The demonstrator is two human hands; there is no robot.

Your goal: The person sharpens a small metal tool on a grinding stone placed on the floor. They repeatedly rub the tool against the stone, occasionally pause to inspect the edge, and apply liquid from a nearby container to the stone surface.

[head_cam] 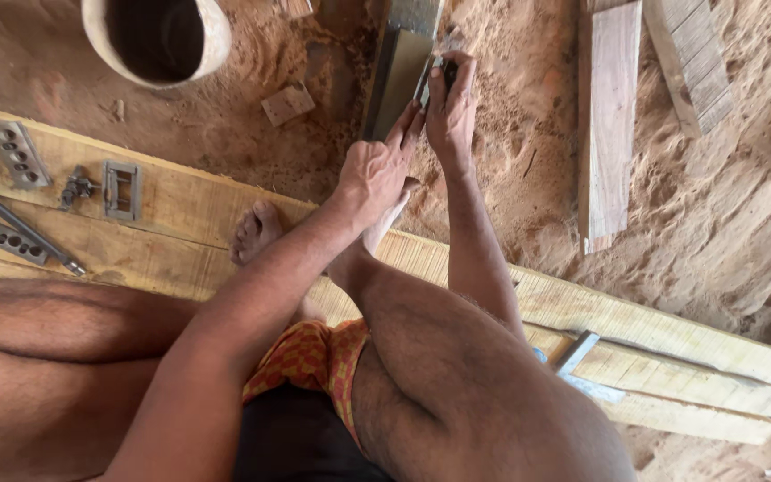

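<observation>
Head view: both hands meet on a long grey metal bar lying on sawdust, its length pointing away from the person. The right hand grips a small dark blade against it; the left hand rests open fingers beside it, beyond the plank.

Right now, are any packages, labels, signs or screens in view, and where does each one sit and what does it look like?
None in view: no package, label, sign or screen.
What shows instead is bare wood and metal: planks on sawdust, grey metal parts on the left plank, a round pot at the top.
The hands, left and right, are at a grey sharpening block.
</observation>
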